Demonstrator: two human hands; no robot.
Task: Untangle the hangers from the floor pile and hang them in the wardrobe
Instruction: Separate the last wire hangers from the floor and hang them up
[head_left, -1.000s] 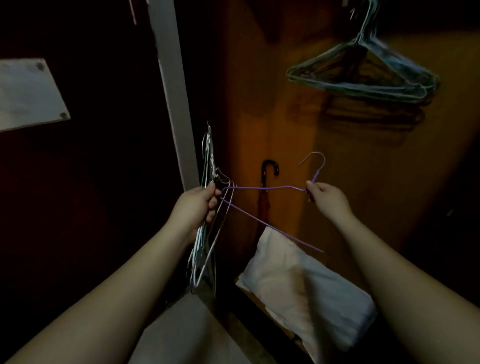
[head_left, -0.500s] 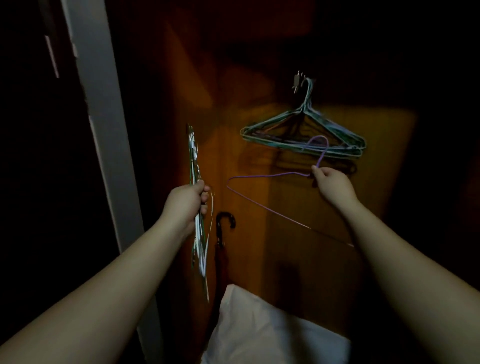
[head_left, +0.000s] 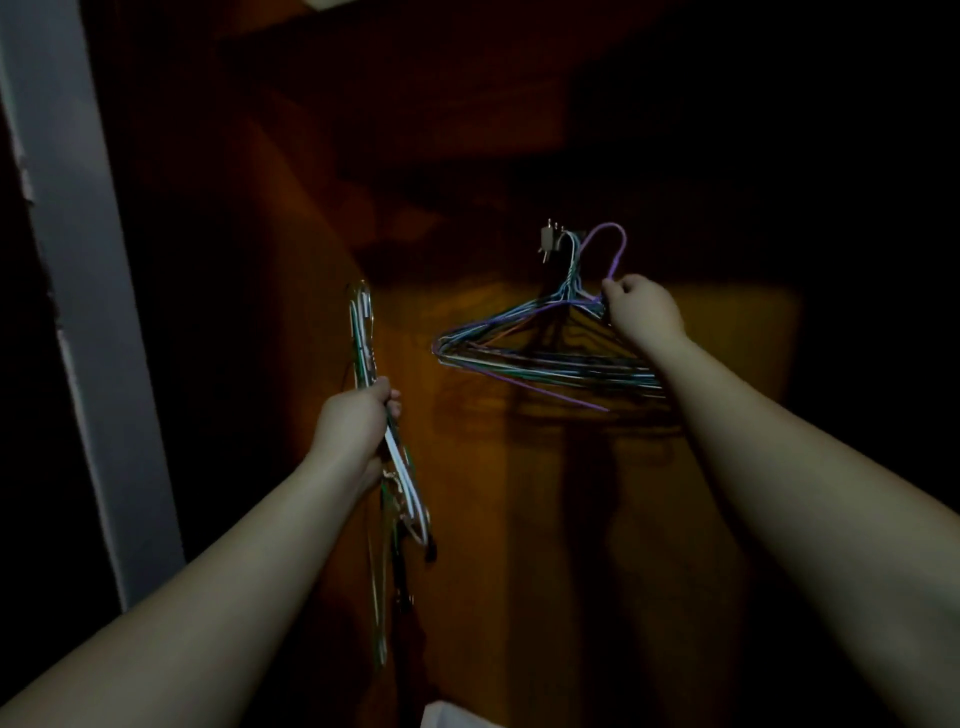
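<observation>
My right hand (head_left: 641, 309) pinches a purple wire hanger (head_left: 612, 244) at its neck, its hook raised beside a small metal wall hook (head_left: 549, 241) on the wardrobe's wooden back panel. Several greenish wire hangers (head_left: 519, 345) hang from that wall hook, and the purple hanger lies against them. My left hand (head_left: 358, 421) grips a bunch of wire hangers (head_left: 395, 467) seen edge-on, held upright to the left. Whether the purple hook sits on the wall hook is unclear in the dim light.
A pale door frame post (head_left: 78, 291) runs down the left side. The wooden back panel (head_left: 727, 364) is lit orange in the middle; the rest is dark. A white cloth corner (head_left: 441, 717) shows at the bottom edge.
My right hand lifted the purple hanger up from beside the bunch to the wall hook and the hung hangers. The view tilted upward; the black umbrella handle and white cloth dropped from sight.
</observation>
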